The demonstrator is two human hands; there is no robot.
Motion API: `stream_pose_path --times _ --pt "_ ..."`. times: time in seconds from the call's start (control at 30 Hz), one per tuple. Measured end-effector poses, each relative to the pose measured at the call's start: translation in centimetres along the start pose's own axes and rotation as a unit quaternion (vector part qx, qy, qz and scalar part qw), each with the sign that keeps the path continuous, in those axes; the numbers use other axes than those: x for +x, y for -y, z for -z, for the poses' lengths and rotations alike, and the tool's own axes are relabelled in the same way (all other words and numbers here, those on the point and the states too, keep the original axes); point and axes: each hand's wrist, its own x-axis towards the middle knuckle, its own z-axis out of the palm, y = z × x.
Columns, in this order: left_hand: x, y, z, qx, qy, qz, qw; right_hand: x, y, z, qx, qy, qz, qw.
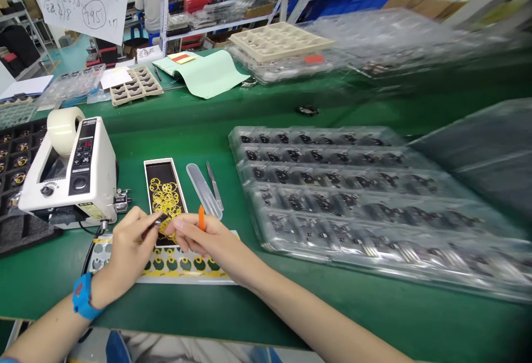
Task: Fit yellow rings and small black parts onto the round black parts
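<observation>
My left hand (131, 241), with a blue band at the wrist, pinches a small dark part (155, 223). Close beside it, my right hand (203, 235) is closed around a slim orange tool (201, 218); its working end is hidden by my fingers. Both hands hover over the near end of a white-rimmed black box (157, 170) with a tangle of yellow ring-shaped pieces (166, 194) in it. Partly under my hands lies a sheet of yellow-edged, dark green round stickers (185, 264).
A white tape dispenser (100, 149) stands at left, beside a black foam tray (25, 244). Metal tweezers (215, 185) and a clear plastic sleeve (203, 188) lie beyond my right hand. A large clear compartment tray (260, 230) of dark parts fills the right side.
</observation>
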Motion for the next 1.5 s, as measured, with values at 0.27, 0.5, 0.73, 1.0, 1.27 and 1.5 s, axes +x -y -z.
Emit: stream_pose_path --times 0.27,0.5,0.73,1.0,1.27,1.5 --pt "-0.4 -0.3 -0.3 0.06 0.043 -0.09 0.993 0.1 -0.2 0.3 0.002 -0.057 0.002 0.998" --pt "-1.4 -2.3 4.3 -0.341 -0.162 0.385 0.842 -0.3 -0.6 0.7 -0.142 -0.136 0.098 0.976" --pt "-3.0 -0.7 7.8 -0.28 -0.309 0.422 0.805 -0.6 -0.6 0.7 -0.144 -0.08 0.08 0.983" --pt "0.2 -3.4 10.1 0.086 -0.138 0.138 0.977 -0.5 -0.3 0.5 -0.136 -0.048 0.075 0.987" --pt "3.9 -5.5 8.9 0.082 -0.024 0.089 0.992 -0.5 0.1 0.9 -0.096 -0.023 0.051 0.994" --pt "3.5 -3.7 3.1 -0.137 0.1 0.164 0.972 0.0 -0.7 1.7 -0.004 -0.025 0.04 0.999"
